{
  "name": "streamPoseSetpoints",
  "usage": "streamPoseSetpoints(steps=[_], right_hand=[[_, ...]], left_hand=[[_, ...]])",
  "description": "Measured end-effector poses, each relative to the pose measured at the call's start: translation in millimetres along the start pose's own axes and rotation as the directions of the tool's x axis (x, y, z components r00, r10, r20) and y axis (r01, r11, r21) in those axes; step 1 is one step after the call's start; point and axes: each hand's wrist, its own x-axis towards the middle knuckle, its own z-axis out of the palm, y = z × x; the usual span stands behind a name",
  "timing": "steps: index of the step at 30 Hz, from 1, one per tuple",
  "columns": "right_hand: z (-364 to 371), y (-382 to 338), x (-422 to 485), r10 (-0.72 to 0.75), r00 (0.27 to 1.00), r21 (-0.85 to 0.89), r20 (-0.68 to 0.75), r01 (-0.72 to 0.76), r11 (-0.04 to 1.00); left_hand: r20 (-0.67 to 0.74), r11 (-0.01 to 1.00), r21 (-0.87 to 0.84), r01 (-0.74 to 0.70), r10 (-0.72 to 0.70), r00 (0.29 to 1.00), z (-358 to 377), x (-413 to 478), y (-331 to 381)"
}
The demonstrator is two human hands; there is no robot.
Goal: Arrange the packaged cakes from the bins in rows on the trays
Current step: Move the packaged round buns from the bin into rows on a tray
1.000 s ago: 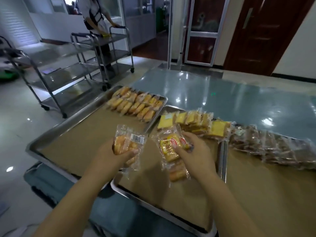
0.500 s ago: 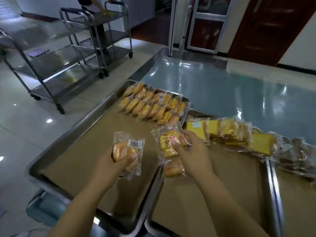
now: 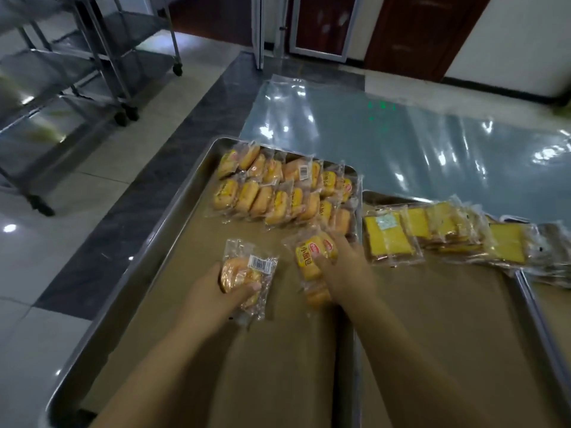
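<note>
L hand (image 3: 216,287) & R hand (image 3: 346,273) each grip pkgd cake (image 3: 244,273).

Two rows of clear-wrapped golden round cakes (image 3: 284,189) at far end of paper-lined left tray (image 3: 129,273), two more wrapped cakes (image 3: 247,274) held above it, yellow square cakes (image 3: 445,239) overlapping across middle tray (image 3: 531,301)

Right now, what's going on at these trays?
A person is laying out packaged cakes. The left hand holds one packet barcode side up, and the right hand holds a packet label side up. Both are over the left tray, just short of the two rows of round cakes at its far end. The middle tray holds a row of square yellow cakes across its far end. Most of both trays' paper lining is bare.
</note>
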Motion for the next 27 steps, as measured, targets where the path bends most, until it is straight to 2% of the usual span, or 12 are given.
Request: streamPoseSetpoints(steps=[8,14,17,20,23,25,27], right_hand=[[-10.6,-17.3,-4.3,0.048,0.997,-0.328,-0.066,-0.067,0.942],[-10.7,-31.7,-33.6,-0.076,0.970,-0.334,-0.231,-0.006,0.942],[-4.6,-32.6,-47.3,-0.066,0.985,-0.223,-0.162,0.028,0.974],[5.6,-37.2,-61.1,-0.049,0.999,-0.007,0.005,0.049,0.999],[18.8,-40.9,-77.1,-0.035,0.982,0.192,0.187,-0.002,0.981],[24.3,-38.3,-84.8,-0.036,0.979,0.219,0.199,-0.009,0.976],[24.3,-35.0,-88.3,-0.017,0.989,0.255,0.147,-0.021,0.967]], left_hand=[[0.105,0.997,0.041,-0.062,0.057,0.993,4.8,24.7,-4.8],[0.158,0.994,0.040,-0.106,0.098,0.983,1.5,24.9,-5.8],[0.177,0.991,-0.014,-0.132,0.133,0.975,2.5,23.7,-8.1],[0.166,0.990,-0.045,-0.131,0.137,0.977,5.5,16.9,-6.3],[0.195,0.987,-0.074,-0.142,0.154,0.969,7.9,5.3,-3.2],[0.198,0.984,-0.097,-0.148,0.165,0.966,7.5,-2.3,-2.3],[0.187,0.981,-0.152,-0.118,0.146,0.971,6.0,-8.6,-3.4]])
